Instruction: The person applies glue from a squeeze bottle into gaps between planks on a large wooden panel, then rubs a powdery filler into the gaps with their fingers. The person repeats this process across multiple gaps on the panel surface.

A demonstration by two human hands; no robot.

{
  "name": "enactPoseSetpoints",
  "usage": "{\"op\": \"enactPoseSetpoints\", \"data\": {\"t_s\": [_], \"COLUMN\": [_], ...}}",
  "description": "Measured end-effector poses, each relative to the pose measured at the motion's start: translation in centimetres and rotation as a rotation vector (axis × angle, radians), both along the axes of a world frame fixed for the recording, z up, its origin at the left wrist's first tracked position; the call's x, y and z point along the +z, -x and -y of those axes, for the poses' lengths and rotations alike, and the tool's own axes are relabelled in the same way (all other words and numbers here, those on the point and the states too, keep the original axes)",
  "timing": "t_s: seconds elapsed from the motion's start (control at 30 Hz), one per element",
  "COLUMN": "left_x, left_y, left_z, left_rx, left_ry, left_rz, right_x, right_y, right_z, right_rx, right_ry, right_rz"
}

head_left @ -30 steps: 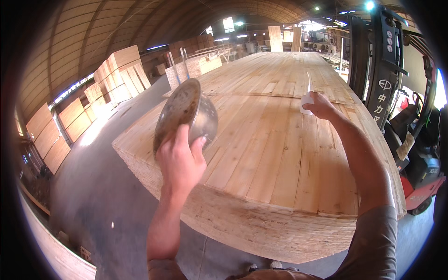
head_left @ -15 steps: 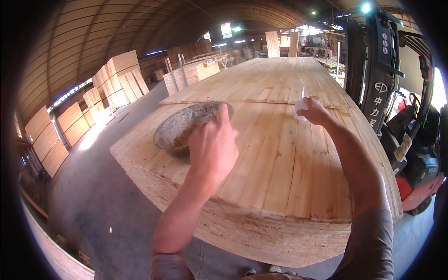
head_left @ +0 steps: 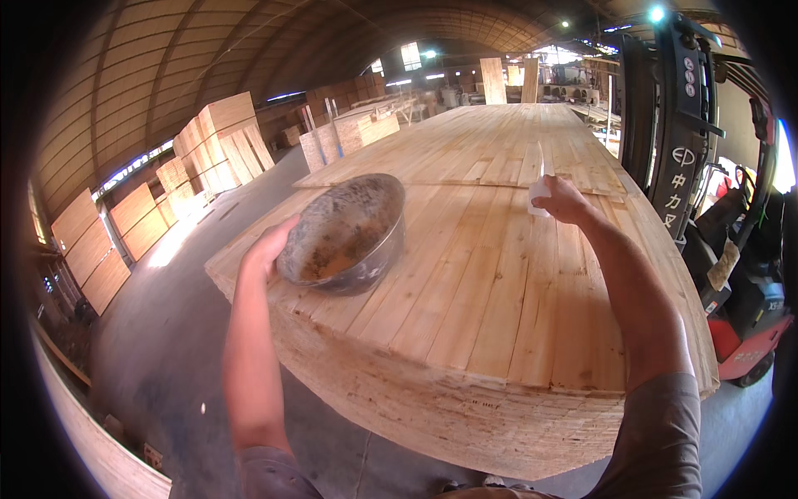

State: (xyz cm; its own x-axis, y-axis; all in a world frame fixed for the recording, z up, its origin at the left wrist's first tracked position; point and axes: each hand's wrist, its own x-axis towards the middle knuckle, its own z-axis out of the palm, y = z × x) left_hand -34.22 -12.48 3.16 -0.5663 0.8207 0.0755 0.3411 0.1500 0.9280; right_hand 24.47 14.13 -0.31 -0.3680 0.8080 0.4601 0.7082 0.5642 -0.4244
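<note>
A scuffed, dark grey bowl (head_left: pixel 381 259) with brown residue inside leans to one side at the left of a stack of wooden panels (head_left: pixel 465 283). My left hand (head_left: pixel 273 243) grips its left rim, with the fingers partly hidden behind the wall. In my right hand (head_left: pixel 562 201) is a small white squeeze bottle (head_left: pixel 539 201) with a long thin nozzle pointing up. The fist is closed around the bottle, just over the panel top, right of the bowl.
A red and black forklift (head_left: pixel 675 125) stands close along the right side. More panel stacks (head_left: pixel 220 137) rise at the far left, and another stack (head_left: pixel 353 137) sits behind on the floor. A raised board edge (head_left: pixel 465 185) crosses the top.
My left hand has shifted from above the bowl's right side to its left rim. The bowl's opening shows more fully now. My right hand has barely moved.
</note>
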Motion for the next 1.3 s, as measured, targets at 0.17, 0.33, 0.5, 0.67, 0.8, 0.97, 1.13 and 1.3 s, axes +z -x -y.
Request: {"op": "enactPoseSetpoints", "data": {"t_s": [0.17, 0.33, 0.5, 0.67, 0.8, 0.97, 1.13, 1.3], "left_x": [-1.4, -2.3, -2.5, -3.1, -2.9, -2.3, -1.7, -0.4], "left_y": [-4.8, -11.0, -12.5, -12.6, -12.2, -11.6, -11.0, -9.1], "left_z": [7.1, 9.5, 10.0, 9.4, 9.3, 9.3, 8.4, 8.0], "left_rx": [-0.198, 0.172, 0.316, 0.402, 0.405, 0.37, 0.274, 0.173], "left_ry": [-0.329, -0.599, -0.612, -0.643, -0.609, -0.536, -0.549, -0.344], "left_rz": [-0.007, -0.491, -0.539, -0.561, -0.603, -0.656, -0.379, 0.009], "right_x": [-0.4, -0.4, 0.0, 0.1, 0.2, 0.4, 0.4, 0.1], "right_y": [0.0, 0.0, 0.0, 0.0, 0.0, 0.1, 0.2, 0.2], "right_z": [-0.4, -0.7, -0.5, -0.3, -0.2, 0.1, 0.2, -0.3], "right_rx": [-0.002, -0.018, 0.004, -0.007, 0.001, -0.009, 0.024, 0.014], "right_ry": [-0.065, 0.094, 0.06, 0.027, 0.007, 0.045, -0.011, -0.091], "right_rz": [-0.001, -0.074, -0.062, -0.01, 0.022, 0.022, -0.001, 0.057]}}
